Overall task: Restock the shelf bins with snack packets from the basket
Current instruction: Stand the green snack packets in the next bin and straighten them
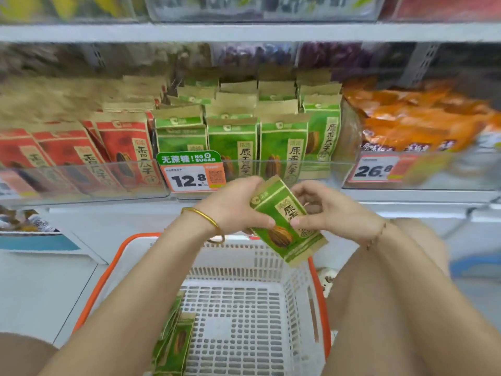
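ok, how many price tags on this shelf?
3: 12.8 tag by the green packets, 26.8 tag by the orange bags, a blurred one far left, cut off; others may be hidden.

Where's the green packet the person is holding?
In the head view, the green packet sits mid-frame, gripped between the left hand and right hand, above the basket rim and below-right of the 12.8 price tag.

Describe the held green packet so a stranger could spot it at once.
Find the white basket below the shelf. Over its far edge, the left hand and right hand grip one tilted green packet. The other packets stand in the bin or lie in the basket.
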